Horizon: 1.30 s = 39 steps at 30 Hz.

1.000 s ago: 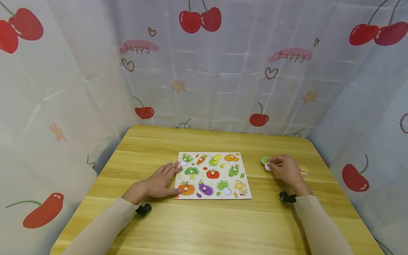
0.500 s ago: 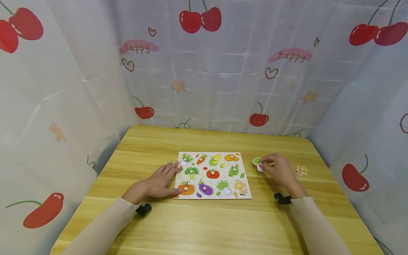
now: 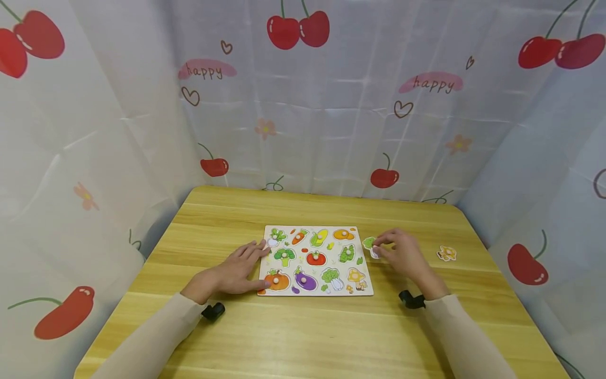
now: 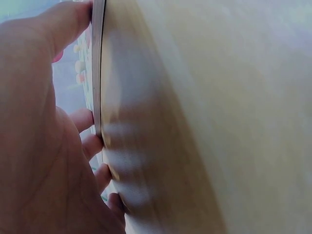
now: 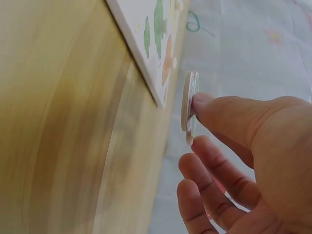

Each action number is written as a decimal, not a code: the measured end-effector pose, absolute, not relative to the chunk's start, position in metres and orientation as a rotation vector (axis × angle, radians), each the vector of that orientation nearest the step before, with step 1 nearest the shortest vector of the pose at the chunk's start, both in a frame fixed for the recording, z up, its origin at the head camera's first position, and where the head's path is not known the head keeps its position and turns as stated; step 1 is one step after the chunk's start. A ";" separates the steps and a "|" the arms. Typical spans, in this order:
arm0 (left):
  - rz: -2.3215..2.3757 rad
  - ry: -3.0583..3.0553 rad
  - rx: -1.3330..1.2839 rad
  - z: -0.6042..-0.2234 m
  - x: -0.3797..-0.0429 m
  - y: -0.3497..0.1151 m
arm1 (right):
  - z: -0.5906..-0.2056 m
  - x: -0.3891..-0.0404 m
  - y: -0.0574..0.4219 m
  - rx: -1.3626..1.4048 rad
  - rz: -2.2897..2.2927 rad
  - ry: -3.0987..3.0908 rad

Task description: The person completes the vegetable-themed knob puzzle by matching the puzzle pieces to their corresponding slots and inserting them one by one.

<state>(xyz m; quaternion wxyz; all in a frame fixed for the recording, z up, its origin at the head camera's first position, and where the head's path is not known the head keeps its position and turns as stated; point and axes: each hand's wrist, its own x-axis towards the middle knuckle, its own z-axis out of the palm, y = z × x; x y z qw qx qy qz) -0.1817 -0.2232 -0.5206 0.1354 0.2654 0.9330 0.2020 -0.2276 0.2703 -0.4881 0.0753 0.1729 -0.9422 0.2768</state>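
A wooden vegetable peg puzzle board (image 3: 295,269) lies on the table, with knobbed pieces such as a tomato (image 3: 316,258) and an eggplant (image 3: 305,281) in it. My left hand (image 3: 239,267) rests along its left edge, fingers spread and thumb over the front left corner by the pumpkin. Just off the board's right edge, my right hand (image 3: 403,255) pinches a bok choy puzzle piece (image 3: 369,243) between thumb and fingers. In the right wrist view the bok choy piece (image 5: 186,102) is clear of the tabletop, its thin edge showing.
A yellow mushroom puzzle piece (image 3: 447,253) lies on the wooden table (image 3: 303,337) to the right. Printed bok choy (image 3: 333,279) and mushroom (image 3: 357,279) pictures without knobs are at the board's front right. A white cherry-print curtain (image 3: 307,105) surrounds the table.
My right hand has moved left with the bok choy piece, from near the mushroom piece to the board's right edge. The mushroom piece is now fully uncovered. My left hand has stayed put.
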 end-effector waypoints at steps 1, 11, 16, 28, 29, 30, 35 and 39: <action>0.585 2.703 0.767 -0.520 -0.182 -0.223 | -0.488 -0.227 0.269 0.520 0.829 -2.832; 0.580 2.708 0.762 -0.519 -0.182 -0.222 | -0.486 -0.219 0.250 0.564 0.815 -2.866; 0.583 2.707 0.761 -0.519 -0.182 -0.223 | -0.487 -0.214 0.241 0.581 0.830 -2.868; 0.585 2.708 0.757 -0.520 -0.182 -0.223 | -0.488 -0.204 0.224 0.684 0.846 -2.870; 0.587 2.707 0.756 -0.520 -0.182 -0.223 | -0.489 -0.203 0.223 0.690 0.846 -2.874; 0.586 2.708 0.756 -0.520 -0.182 -0.223 | -0.489 -0.203 0.222 0.695 0.847 -2.880; 0.587 2.712 0.764 -0.522 -0.182 -0.224 | -0.492 -0.201 0.217 0.722 0.844 -2.896; 0.591 2.712 0.770 -0.523 -0.183 -0.224 | -0.493 -0.198 0.211 0.752 0.864 -2.895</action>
